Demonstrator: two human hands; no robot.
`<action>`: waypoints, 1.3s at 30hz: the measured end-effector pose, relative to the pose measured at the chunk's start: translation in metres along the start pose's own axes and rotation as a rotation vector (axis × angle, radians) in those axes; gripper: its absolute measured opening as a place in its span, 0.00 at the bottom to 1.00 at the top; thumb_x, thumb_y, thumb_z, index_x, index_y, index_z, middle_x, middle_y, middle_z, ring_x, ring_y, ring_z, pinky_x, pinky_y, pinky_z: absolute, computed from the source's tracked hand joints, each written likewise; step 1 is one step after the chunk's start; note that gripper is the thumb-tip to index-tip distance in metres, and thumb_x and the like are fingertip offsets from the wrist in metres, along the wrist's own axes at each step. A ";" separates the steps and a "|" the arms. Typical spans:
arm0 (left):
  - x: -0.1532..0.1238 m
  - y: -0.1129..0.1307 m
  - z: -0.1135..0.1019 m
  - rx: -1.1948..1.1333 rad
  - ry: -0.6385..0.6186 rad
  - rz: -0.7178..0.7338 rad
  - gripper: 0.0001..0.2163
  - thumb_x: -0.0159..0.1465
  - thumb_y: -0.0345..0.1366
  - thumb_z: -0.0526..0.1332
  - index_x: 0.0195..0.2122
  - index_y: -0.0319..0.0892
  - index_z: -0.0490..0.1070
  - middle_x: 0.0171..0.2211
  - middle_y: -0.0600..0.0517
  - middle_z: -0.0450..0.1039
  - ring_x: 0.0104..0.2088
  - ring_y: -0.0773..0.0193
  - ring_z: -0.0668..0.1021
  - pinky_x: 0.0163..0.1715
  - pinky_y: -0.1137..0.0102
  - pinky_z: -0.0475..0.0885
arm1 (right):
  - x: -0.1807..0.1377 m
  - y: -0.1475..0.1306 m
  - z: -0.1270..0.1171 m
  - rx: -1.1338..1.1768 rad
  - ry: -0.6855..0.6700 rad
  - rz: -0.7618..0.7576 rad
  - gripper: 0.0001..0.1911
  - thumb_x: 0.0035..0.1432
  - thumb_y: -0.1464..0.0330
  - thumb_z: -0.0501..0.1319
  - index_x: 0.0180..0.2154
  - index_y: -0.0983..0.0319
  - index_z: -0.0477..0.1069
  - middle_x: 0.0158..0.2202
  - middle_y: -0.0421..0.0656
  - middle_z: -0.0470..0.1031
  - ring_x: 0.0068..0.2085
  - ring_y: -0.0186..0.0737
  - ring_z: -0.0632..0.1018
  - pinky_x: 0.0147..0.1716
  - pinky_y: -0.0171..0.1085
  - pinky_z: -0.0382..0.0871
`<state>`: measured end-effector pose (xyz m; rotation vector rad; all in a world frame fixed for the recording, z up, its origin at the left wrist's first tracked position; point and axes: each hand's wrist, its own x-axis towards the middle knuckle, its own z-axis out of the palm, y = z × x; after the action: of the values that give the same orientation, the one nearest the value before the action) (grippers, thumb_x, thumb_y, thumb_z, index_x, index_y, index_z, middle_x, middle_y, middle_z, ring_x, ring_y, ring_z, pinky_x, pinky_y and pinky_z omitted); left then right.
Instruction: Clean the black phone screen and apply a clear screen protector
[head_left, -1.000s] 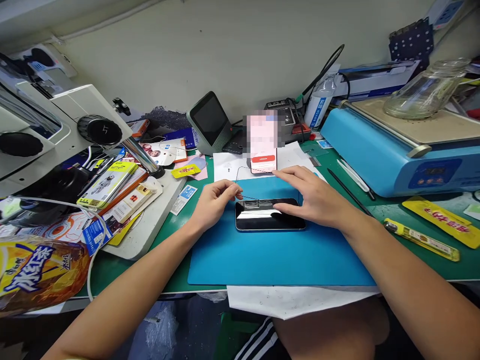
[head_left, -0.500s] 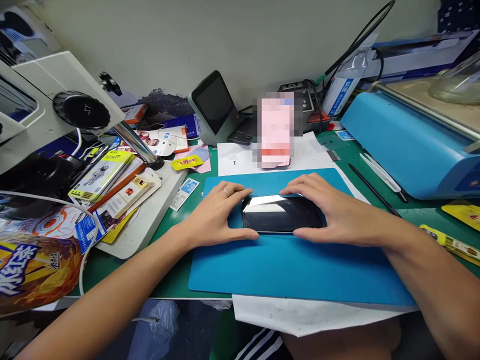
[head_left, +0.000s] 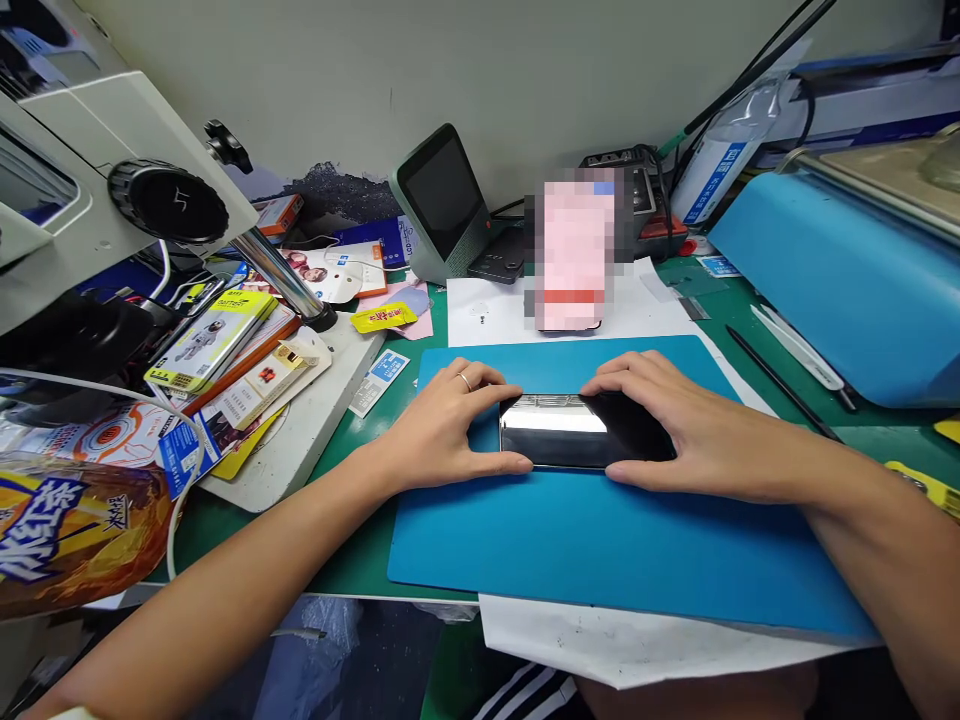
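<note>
on a smooth blue mat (head_left: pixel 600 545), left hand (head_left: pixel 439 425) and right hand (head_left: pixel 679 430) grip a glossy oblong phone (head_left: pixel 566 432).

Looks forward and down from the head, across the blue mat (head_left: pixel 585 550) towards the pale wall (head_left: pixel 420 80) behind the green desk (head_left: pixel 352 562). Stands near enough to show the left hand (head_left: pixel 450 425) and the right hand (head_left: pixel 667 430) whole around the middle, at either end of the black smartphone (head_left: pixel 555 430). Runs back along the left forearm (head_left: pixel 247 565) and right forearm (head_left: pixel 862 510) to the lower corners. Dips at the bottom to the striped clothing (head_left: pixel 525 690). Spreads wide, cutting off the microscope stand (head_left: pixel 127 130) at the left border and the blue-cased benchtop machine (head_left: pixel 825 280) at the right.
</note>
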<state>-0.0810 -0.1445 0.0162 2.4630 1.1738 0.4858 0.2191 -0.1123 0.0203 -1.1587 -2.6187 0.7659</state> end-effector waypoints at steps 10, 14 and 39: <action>0.000 -0.002 0.000 0.001 0.000 0.006 0.32 0.60 0.57 0.67 0.60 0.44 0.71 0.53 0.44 0.71 0.53 0.49 0.72 0.54 0.55 0.69 | 0.000 -0.002 0.000 0.000 0.004 -0.019 0.33 0.51 0.48 0.68 0.56 0.50 0.69 0.54 0.48 0.71 0.51 0.59 0.74 0.43 0.54 0.76; 0.000 -0.003 0.000 0.001 0.004 0.005 0.31 0.59 0.57 0.68 0.59 0.47 0.72 0.53 0.44 0.72 0.52 0.49 0.72 0.54 0.55 0.69 | 0.000 -0.002 0.000 0.020 0.016 -0.021 0.32 0.52 0.48 0.67 0.56 0.51 0.70 0.53 0.48 0.72 0.51 0.59 0.74 0.43 0.55 0.74; -0.001 -0.004 0.002 -0.014 0.007 -0.002 0.31 0.59 0.57 0.69 0.59 0.47 0.73 0.53 0.44 0.72 0.53 0.48 0.72 0.53 0.54 0.70 | -0.003 -0.001 -0.002 0.053 0.018 -0.025 0.33 0.53 0.48 0.67 0.57 0.52 0.68 0.55 0.48 0.71 0.53 0.58 0.73 0.46 0.54 0.75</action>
<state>-0.0833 -0.1429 0.0123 2.4495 1.1719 0.5014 0.2208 -0.1144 0.0224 -1.1117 -2.5774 0.8111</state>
